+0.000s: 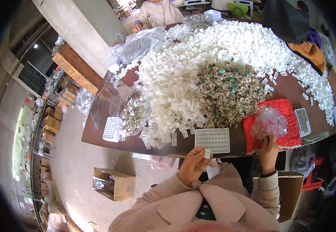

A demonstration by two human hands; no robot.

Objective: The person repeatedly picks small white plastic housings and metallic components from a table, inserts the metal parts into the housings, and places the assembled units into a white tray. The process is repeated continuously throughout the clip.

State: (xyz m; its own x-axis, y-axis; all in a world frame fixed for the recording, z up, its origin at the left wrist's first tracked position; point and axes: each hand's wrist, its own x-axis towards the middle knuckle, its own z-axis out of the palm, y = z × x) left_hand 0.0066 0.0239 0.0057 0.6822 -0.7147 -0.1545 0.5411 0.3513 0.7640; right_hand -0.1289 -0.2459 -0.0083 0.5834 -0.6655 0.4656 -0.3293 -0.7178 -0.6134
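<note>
Near the table's front edge, my left hand [191,167] is closed around a small white plastic box [207,154], pinched between thumb and fingers. Something small and shiny shows under the fingers, too small to name. My right hand [268,154] reaches to a loose heap of small clear plastic pieces [269,123] on a red cloth [251,136]. Its thumb and fingers are pressed together at the heap's near edge; what they pinch, if anything, is hidden. Between the hands lies a white tray [212,140] with rows of small hollows.
Small white boxes [175,77] cover much of the brown table [292,87]. Beside them is a mound of shiny, clear-and-gold small pieces [230,92]. Other hollowed trays [111,129] lie left and right. Across the table sits another person [161,12]. An open carton [123,187] stands on the floor.
</note>
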